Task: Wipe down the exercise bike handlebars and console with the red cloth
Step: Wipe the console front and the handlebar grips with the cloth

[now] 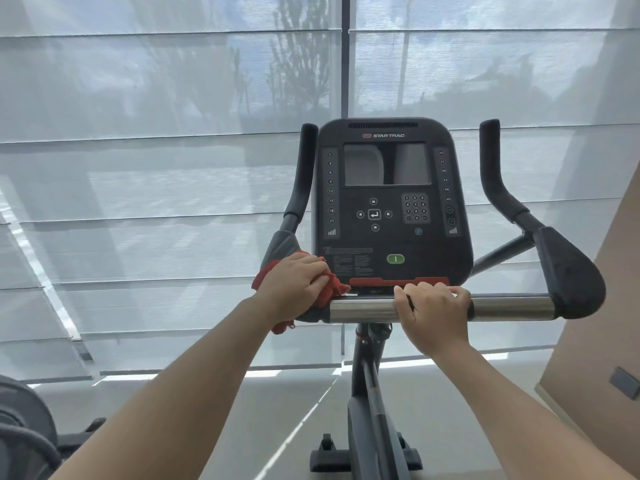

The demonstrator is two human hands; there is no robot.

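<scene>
Left grip point(294, 282) clamps the red cloth point(336, 289) on the handlebars point(363, 309) at the console's point(391, 209) eight o'clock, right grip point(433, 306) clamped on them bare; most wiping seemingly remains.

The red cloth point(336, 288) is bunched over the left end of the handlebars point(512, 308), a chrome crossbar with black padded grips curving upward. The black console point(393, 216) stands upright between the grips, screen unlit.

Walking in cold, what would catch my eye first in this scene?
The black console stands dead centre against bright window blinds. Just below it, the left hand holds a red cloth on the left end of the shiny handlebar, and the right hand grips that bar near its middle.
</scene>
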